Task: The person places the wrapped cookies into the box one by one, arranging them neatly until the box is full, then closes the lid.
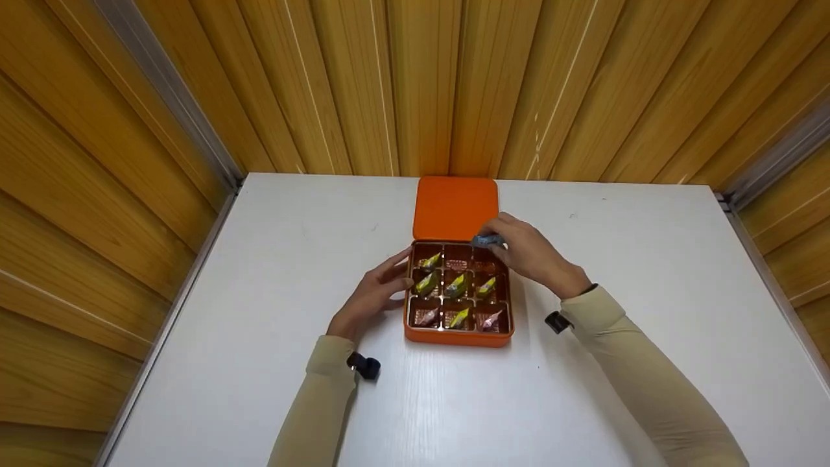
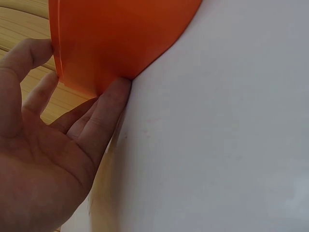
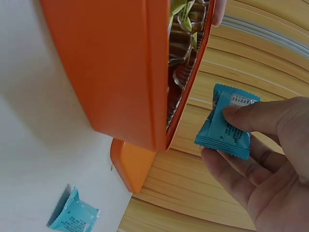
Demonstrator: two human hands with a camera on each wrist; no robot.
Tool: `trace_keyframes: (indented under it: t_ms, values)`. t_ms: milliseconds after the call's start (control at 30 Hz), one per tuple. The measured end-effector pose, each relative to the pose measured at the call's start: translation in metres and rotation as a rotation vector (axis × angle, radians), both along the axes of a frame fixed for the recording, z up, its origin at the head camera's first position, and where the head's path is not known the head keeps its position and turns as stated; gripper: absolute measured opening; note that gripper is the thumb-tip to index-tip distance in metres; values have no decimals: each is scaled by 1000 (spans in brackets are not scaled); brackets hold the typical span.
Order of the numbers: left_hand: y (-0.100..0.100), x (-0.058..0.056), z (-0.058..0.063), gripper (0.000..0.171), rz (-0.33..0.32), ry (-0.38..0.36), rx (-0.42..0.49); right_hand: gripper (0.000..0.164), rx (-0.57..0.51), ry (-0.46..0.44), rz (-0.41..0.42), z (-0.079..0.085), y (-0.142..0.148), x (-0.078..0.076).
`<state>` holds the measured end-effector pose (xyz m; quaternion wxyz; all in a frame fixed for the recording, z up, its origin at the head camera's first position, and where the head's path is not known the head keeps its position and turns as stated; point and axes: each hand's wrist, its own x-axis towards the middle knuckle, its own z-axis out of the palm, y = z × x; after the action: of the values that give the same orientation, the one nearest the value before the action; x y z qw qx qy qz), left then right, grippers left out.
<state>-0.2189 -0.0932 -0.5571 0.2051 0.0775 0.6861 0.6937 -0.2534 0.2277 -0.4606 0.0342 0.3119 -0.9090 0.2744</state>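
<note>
An orange tin (image 1: pixel 458 339) holds a brown compartment tray with yellow-green packets (image 1: pixel 456 285) and pink packets (image 1: pixel 491 320) in several compartments. My left hand (image 1: pixel 371 298) rests against the tin's left side, its thumb at the rim and its fingers extended along the wall, as the left wrist view also shows. Above the tin's far right corner, my right hand (image 1: pixel 528 254) pinches a small blue wrapped packet (image 3: pixel 227 123) between thumb and fingers. The back middle compartment shows no packet; the back right one is partly behind my right hand.
The orange lid (image 1: pixel 456 207) lies behind the tin, close to the wooden-panelled wall (image 1: pixel 428 84). Another blue packet (image 3: pixel 76 213) lies on the white table (image 1: pixel 292 272), to the tin's right; in the head view it is hidden. Metal posts stand at the table's back corners.
</note>
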Motion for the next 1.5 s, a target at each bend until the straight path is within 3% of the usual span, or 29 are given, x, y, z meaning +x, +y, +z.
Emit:
trace_keyframes:
  t_ms: [667, 900, 1500]
  values:
    - [-2, 2, 3, 67, 1, -3, 11, 21, 33, -32, 105, -1, -22, -6]
    - [-2, 2, 4, 67, -2, 6, 14, 18, 40, -98, 155, -5, -25, -14]
    - [-2, 1, 3, 66, 7, -8, 1, 16, 53, -140, 184, -4, -32, -24]
